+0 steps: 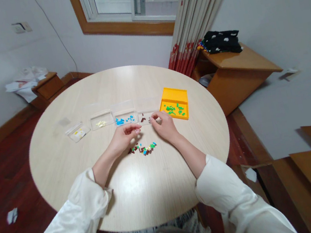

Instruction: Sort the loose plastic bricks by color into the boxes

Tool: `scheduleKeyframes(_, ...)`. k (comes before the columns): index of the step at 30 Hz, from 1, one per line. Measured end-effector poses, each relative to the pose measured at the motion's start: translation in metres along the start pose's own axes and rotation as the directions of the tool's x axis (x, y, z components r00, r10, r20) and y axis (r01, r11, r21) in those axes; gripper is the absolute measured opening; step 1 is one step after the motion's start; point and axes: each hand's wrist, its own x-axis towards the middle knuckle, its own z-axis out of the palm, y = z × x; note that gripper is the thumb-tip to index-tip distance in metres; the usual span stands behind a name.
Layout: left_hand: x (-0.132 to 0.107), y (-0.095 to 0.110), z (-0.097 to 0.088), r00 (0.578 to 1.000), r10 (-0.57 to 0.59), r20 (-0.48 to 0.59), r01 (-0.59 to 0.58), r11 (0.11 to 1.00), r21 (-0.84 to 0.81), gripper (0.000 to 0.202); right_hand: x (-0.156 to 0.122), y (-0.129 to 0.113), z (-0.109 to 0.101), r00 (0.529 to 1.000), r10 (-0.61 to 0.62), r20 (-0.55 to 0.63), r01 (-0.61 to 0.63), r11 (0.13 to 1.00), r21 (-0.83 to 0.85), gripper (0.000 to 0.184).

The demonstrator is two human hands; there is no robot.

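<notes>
A small pile of mixed coloured pieces [143,148] lies on the round table [60,157] between my hands. My left hand [124,136] is just above the pile, its fingers pinched together; what they hold is too small to make out. My right hand [163,126] is closed in a pinch over the clear box with brown pieces [144,117]. In a row behind stand a clear box with blue pieces [125,118], a clear box with pale yellow pieces [101,121], another with yellow pieces [77,132], and an orange tray of green pieces [175,103].
A wooden cabinet [238,73] with a black spotted cloth [222,41] stands at the back right beside a curtain [199,8]. A low wooden stand with papers [38,83] sits at the back left. Scraps of paper lie on the dark floor.
</notes>
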Motion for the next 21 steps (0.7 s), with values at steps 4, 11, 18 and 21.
scheduleKeyframes(4, -0.001, 0.000, 0.001, 0.999, -0.039, 0.014, 0.040, 0.996, -0.077, 0.028, 0.002, 0.012, 0.001, 0.997, 0.029, -0.067, -0.034, 0.996, -0.081, 0.014)
scheduleKeyframes(11, -0.003, 0.002, -0.001, 0.998, -0.050, 0.037, 0.055, 0.989, -0.135, 0.029, 0.000, 0.012, 0.004, 1.000, 0.017, -0.023, -0.019, 0.997, -0.076, 0.017)
scheduleKeyframes(18, -0.003, 0.002, -0.001, 0.996, -0.070, 0.058, 0.078, 0.986, -0.147, 0.031, -0.001, -0.002, 0.001, 0.998, -0.061, 0.001, 0.061, 0.997, 0.039, 0.015)
scheduleKeyframes(21, -0.002, 0.001, -0.001, 0.998, -0.060, 0.028, 0.065, 0.981, -0.185, 0.035, -0.005, -0.014, 0.001, 0.988, -0.153, 0.023, 0.149, 0.982, 0.112, 0.013)
